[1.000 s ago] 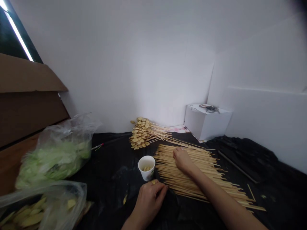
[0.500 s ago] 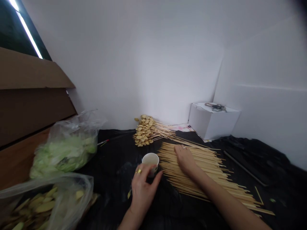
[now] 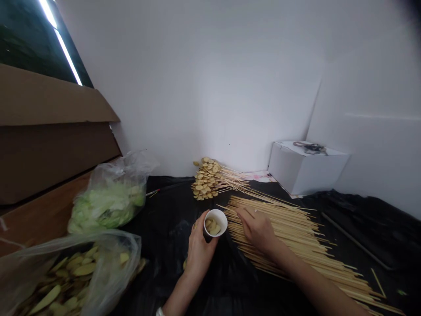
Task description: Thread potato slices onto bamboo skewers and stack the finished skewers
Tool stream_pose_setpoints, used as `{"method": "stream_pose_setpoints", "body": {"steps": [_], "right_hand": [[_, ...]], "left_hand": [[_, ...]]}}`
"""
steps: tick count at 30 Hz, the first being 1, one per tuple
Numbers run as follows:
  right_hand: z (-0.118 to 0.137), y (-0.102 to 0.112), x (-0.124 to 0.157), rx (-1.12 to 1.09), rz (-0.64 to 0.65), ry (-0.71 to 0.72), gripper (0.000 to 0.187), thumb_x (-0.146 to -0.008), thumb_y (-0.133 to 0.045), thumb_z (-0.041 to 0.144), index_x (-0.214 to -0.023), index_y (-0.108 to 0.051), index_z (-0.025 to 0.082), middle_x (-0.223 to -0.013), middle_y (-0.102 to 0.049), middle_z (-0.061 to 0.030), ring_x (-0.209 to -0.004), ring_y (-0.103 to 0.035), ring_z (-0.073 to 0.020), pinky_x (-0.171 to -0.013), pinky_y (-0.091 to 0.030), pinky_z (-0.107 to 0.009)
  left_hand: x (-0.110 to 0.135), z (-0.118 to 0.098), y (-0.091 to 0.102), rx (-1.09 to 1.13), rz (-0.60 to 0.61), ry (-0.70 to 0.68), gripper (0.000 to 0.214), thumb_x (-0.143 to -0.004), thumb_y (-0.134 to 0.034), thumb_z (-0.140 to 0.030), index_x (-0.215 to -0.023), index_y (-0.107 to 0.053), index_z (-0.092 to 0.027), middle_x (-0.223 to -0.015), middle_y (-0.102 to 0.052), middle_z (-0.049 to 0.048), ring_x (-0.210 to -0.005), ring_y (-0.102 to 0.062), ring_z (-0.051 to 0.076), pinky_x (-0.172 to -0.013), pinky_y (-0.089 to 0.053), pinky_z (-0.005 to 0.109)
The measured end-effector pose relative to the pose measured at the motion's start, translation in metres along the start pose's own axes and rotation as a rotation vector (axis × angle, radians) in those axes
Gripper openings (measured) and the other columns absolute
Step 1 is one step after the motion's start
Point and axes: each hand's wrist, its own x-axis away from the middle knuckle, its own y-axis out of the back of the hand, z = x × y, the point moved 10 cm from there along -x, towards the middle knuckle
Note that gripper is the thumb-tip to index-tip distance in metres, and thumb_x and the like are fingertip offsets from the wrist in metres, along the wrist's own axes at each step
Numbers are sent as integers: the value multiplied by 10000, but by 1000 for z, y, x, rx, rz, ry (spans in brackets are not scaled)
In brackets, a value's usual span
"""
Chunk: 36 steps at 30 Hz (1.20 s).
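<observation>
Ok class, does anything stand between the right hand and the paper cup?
Nothing visible does: the right hand rests on the wooden skewers, right beside the paper cup held in the left hand.

You get a bright, evenly lit scene, with a glaring light strip (image 3: 62, 44) at 11 o'clock and a pale wash across the white wall (image 3: 197, 87). Shadows under your bamboo skewers (image 3: 289, 237) stay faint, and nothing looks badly blurred. The wide lens bends lines toward the edges, and a dark smudge clouds the corner at 2 o'clock.
</observation>
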Motion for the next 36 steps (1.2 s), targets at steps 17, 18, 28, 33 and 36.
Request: {"method": "stream_pose_setpoints", "body": {"steps": [17,18,28,33,36], "right_hand": [[16,15,0,-267,-87,-19,255,-965,-392,209,-1090,-612,188,-991,-696,-77,-856,-644,-169,-773,-490,-277],[16,15,0,-289,-83,-24,253,-963,-392,207,-1084,-614,189,-992,-698,-76,-864,-646,-171,-777,-494,-281],[0,5,-2,-489,-49,-164,235,-938,-424,241,-1044,-631,202,-1005,-708,-62,-919,-656,-188,-810,-495,-304],[-11,-2,-4,-557,12,-284,232,-916,-452,270,-1005,-646,179,-821,-697,-45,-712,-630,-169,-651,-463,-274],[-11,-12,-2,-646,88,-366,225,-876,-531,330,-990,-650,177,-621,-601,14,-555,-533,-139,-539,-389,-245]], "left_hand": [[4,-14,-8,14,80,-37,616,-740,-632,-145,-1310,-409,-212,-1312,-554,99,-1211,-525,235,-1020,-421,393],[5,-15,-9,9,88,-51,639,-745,-633,-148,-1332,-389,-218,-1337,-537,96,-1229,-510,233,-1033,-411,392],[5,-28,-3,-48,62,-145,739,-706,-551,-16,-1382,-346,-232,-1352,-491,100,-1257,-458,238,-1049,-387,416],[4,-35,2,-126,46,-186,760,-706,-515,11,-1395,-318,-240,-1331,-484,112,-1248,-441,255,-1035,-379,458],[6,-34,-3,-123,75,-199,732,-709,-514,13,-1373,-330,-235,-1310,-498,106,-1241,-447,246,-1035,-381,444]]}}
